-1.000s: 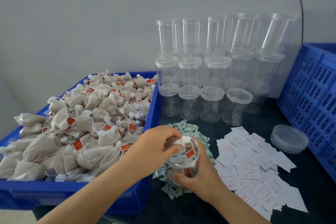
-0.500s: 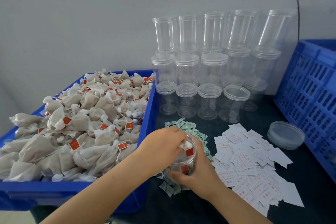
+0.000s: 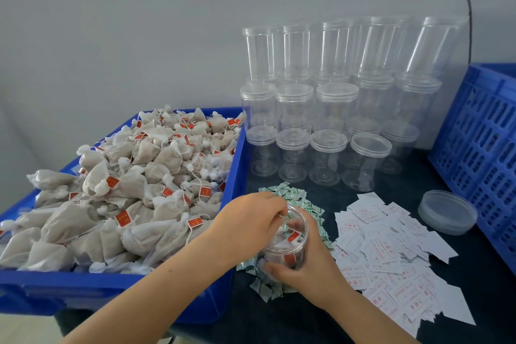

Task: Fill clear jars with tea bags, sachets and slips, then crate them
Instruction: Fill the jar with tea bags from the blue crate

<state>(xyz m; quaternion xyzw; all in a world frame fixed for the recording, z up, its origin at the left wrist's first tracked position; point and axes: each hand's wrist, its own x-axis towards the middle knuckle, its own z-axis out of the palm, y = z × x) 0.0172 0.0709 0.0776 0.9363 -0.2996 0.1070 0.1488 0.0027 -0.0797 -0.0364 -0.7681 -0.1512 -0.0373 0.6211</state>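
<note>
On the dark surface (image 3: 349, 324), the right hand (image 3: 304, 268) grips the jar (image 3: 287, 243) beside the blue bin (image 3: 240, 165); the left hand (image 3: 248, 220) has curled fingers in its mouth, grasp unclear. Grey wall (image 3: 139, 22) behind.

Red print on the white slips (image 3: 388, 257) and tea-bag tags (image 3: 123, 217) is too small to read.

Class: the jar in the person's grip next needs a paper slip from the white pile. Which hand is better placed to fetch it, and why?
Left. The right hand grips the jar, steadying it beside the slips. The left hand has its fingers in the jar's mouth and could likely withdraw and cross over.
</note>
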